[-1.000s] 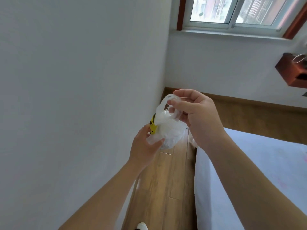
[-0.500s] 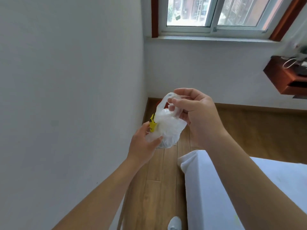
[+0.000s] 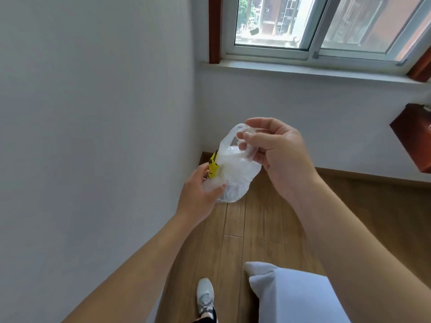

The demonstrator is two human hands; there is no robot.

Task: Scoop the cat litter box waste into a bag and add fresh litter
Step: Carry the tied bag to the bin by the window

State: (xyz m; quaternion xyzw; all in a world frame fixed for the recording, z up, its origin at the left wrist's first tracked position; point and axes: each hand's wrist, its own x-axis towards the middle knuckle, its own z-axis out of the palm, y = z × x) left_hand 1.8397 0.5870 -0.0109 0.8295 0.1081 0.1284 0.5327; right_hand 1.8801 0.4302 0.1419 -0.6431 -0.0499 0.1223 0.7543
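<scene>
A small crumpled translucent white plastic bag [image 3: 235,176] with a yellow printed patch hangs between my hands at chest height. My left hand [image 3: 198,194] grips the bag's lower left side, thumb over the plastic. My right hand [image 3: 275,152] pinches one of the bag's handle loops at the top. No litter box, scoop or litter shows in the head view.
A white wall [image 3: 93,113] runs close on the left. Ahead is a window [image 3: 314,26] over a sill. A white bed corner [image 3: 279,287] sits at lower right, and a red-brown wall shelf [image 3: 412,134] at far right. My shoe [image 3: 205,297] stands on the wood floor [image 3: 251,229].
I have walked forward along the bed toward the window corner; the bed has slid lower in view. Both hands keep hold of the bag, and the right hand has pulled the handle loop up.
</scene>
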